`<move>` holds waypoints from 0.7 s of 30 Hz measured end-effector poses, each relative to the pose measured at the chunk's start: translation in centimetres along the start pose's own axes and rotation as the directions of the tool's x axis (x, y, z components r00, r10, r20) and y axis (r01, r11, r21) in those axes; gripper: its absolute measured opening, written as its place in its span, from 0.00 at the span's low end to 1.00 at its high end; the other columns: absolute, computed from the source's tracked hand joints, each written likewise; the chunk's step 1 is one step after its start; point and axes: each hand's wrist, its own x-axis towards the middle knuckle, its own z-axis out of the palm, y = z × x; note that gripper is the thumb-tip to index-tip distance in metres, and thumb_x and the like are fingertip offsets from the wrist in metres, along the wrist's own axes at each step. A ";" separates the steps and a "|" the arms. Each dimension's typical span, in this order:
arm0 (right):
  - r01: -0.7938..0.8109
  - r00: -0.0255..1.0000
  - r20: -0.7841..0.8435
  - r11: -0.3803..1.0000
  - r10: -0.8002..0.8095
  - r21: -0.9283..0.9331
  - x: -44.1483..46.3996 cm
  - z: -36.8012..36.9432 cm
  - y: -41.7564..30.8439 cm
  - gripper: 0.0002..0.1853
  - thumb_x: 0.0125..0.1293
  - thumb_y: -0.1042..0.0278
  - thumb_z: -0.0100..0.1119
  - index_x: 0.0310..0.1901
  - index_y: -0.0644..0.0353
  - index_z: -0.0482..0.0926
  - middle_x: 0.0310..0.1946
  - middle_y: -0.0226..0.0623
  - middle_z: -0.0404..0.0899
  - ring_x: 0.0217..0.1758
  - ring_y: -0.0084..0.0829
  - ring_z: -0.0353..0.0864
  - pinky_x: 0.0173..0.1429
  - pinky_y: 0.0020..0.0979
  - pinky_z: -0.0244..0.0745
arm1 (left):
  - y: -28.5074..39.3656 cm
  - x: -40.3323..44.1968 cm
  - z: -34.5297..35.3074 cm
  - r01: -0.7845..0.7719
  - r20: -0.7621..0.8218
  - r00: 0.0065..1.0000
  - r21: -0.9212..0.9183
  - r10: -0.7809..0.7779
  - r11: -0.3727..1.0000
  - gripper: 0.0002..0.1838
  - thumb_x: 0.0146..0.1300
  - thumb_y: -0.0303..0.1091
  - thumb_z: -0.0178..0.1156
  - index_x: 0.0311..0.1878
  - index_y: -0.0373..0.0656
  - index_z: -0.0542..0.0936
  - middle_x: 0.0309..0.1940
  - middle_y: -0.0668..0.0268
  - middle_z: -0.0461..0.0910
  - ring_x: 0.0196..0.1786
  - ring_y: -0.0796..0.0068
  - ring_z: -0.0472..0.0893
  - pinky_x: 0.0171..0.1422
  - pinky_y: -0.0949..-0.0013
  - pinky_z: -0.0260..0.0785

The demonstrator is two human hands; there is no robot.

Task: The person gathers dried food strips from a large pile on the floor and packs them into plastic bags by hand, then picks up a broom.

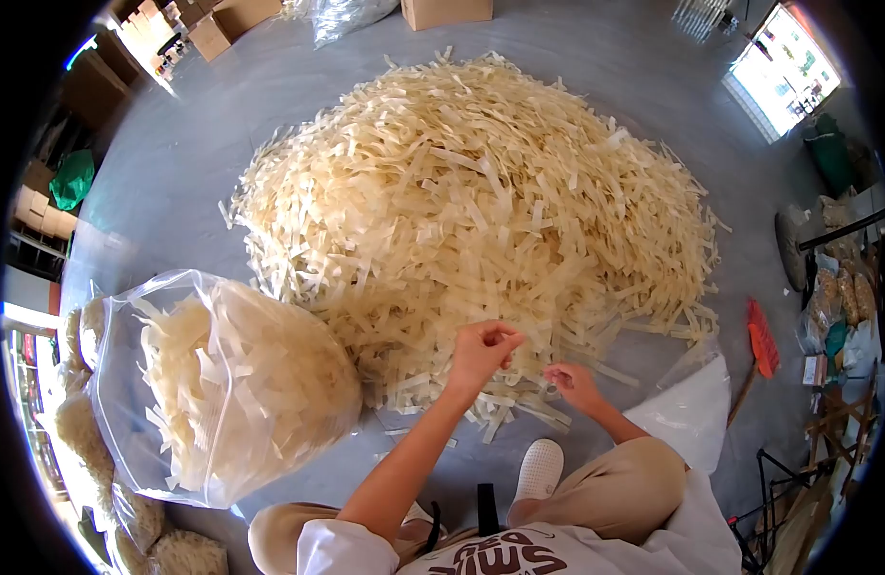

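Where pale strips (481, 192) lie heaped on floor (160, 225), your left hand (487, 347) hovers over near edge, wrist bent, fingers curled, grip unclear; right hand (571, 382) lower, half-open, apparently empty. Clear bag (260, 383) of strips left of heap.

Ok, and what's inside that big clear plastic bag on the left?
The clear bag holds pale, flat strips, like those in the pile beside it. The outer strips show through the plastic and at the open mouth; whatever lies deeper is covered by them.
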 end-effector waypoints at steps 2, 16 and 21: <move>0.041 0.999 -0.029 0.998 -0.040 0.047 -0.2 0.5 1.4 0.11 0.57 0.82 0.49 0.41 0.65 0.76 0.33 0.37 0.80 0.37 0.25 0.79 0.43 0.23 0.72 | 0.4 -0.3 0.9 0.073 0.183 0.980 0.004 -0.072 0.997 0.03 0.54 0.25 0.60 0.29 0.35 0.78 0.13 0.70 0.72 0.14 0.86 0.69 0.18 0.81 0.59; -0.005 1.000 -0.025 0.998 0.003 -0.058 -0.4 0.3 0.6 0.11 0.57 0.81 0.49 0.41 0.65 0.76 0.31 0.36 0.80 0.33 0.24 0.79 0.40 0.23 0.72 | 20.7 -9.0 -7.2 -0.906 -0.275 0.366 -0.323 0.889 0.274 0.29 0.66 0.42 0.35 0.64 0.30 0.50 0.43 0.52 0.70 0.43 0.66 0.71 0.41 0.70 0.65; -0.108 0.906 0.409 0.994 0.113 -0.035 -0.7 0.6 1.6 0.13 0.57 0.71 0.55 0.45 0.63 0.74 0.31 0.37 0.79 0.35 0.23 0.78 0.40 0.24 0.73 | 6.1 0.7 -4.8 0.074 0.221 0.966 0.258 -0.134 0.963 0.18 0.63 0.41 0.46 0.44 0.35 0.74 0.28 0.59 0.77 0.31 0.71 0.77 0.29 0.71 0.73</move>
